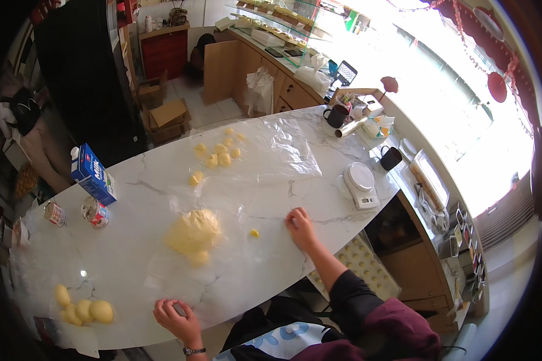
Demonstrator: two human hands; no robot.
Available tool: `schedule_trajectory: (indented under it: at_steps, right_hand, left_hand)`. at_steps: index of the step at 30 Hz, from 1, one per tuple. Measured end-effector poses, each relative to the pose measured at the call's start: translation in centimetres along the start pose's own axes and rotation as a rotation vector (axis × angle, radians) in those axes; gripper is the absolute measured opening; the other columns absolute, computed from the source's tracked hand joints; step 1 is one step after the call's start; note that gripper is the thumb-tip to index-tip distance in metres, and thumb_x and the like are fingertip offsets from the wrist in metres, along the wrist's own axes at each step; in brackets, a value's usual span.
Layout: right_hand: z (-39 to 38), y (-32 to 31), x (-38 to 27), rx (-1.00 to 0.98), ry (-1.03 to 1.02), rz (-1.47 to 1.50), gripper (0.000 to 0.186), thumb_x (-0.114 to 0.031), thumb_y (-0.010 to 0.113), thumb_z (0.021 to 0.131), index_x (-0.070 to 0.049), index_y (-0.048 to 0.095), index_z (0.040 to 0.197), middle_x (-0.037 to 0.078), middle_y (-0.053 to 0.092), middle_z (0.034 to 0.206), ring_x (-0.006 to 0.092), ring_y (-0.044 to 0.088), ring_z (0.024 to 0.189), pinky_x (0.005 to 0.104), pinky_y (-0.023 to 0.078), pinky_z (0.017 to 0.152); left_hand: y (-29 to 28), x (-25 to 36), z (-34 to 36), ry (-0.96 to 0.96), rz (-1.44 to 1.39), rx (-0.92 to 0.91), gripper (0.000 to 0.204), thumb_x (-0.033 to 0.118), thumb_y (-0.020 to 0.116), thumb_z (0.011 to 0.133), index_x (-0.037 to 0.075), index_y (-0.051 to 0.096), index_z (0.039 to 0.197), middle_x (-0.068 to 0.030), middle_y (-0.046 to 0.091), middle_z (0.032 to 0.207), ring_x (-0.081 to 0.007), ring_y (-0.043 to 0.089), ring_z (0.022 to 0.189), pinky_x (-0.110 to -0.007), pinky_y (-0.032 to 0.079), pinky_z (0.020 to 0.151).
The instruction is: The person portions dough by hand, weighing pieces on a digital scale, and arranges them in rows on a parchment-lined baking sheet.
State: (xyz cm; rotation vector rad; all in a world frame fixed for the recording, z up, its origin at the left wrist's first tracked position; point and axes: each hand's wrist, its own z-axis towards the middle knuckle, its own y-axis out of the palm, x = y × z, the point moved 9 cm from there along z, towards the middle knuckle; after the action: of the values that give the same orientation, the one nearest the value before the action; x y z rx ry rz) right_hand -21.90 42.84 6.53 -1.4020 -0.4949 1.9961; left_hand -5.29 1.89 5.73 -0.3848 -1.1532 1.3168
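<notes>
My left hand (pixel 176 316) is at the counter's near edge, fingers curled round something greyish that I cannot make out. My right hand (pixel 299 228) rests on the marble top (pixel 138 265) toward the right, fingers bent in, their contents unclear. Between my hands, a large mound of yellow dough (pixel 194 231) lies under clear plastic, with a small piece (pixel 254 233) nearer my right hand. Several yellow balls (pixel 101 311) sit at the lower left. More small pieces (pixel 224 158) lie on a plastic sheet (pixel 286 150) at the back.
A blue carton (pixel 93 173) and two cans (pixel 94 213) stand at left. A white scale (pixel 360 185), dark mugs (pixel 390 157) and a film roll (pixel 350 126) are at right. Below the counter is a tray of dough rounds (pixel 361 265). Cardboard boxes (pixel 167 116) lie on the floor behind.
</notes>
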Motion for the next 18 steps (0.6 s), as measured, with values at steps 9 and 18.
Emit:
schedule_trajectory:
  at_steps: [9, 18]
  right_hand:
    - [-3.1, -2.9, 1.3, 0.013, -0.052, -0.107, 0.011, 0.007, 0.058, 0.075, -0.002, 0.055, 0.08, 0.013, 0.056, 0.083, 0.0294, 0.058, 0.075, 0.0345, 0.047, 0.064]
    - [-6.2, -1.3, -1.2, -0.126, -0.031, 0.1, 0.009, 0.004, 0.057, 0.077, -0.003, 0.054, 0.082, 0.013, 0.055, 0.088, 0.0305, 0.057, 0.076, 0.0346, 0.047, 0.068]
  left_hand:
    - [-0.3, 0.6, 0.6, 0.011, 0.071, -0.046, 0.013, 0.01, 0.057, 0.082, 0.005, 0.05, 0.092, -0.0135, 0.048, 0.111, -0.0335, 0.046, 0.108, -0.048, 0.036, 0.09]
    - [-0.3, 0.3, 0.5, 0.023, 0.086, -0.05, 0.012, 0.011, 0.057, 0.082, 0.006, 0.05, 0.09, -0.0126, 0.048, 0.11, -0.033, 0.046, 0.107, -0.047, 0.035, 0.091]
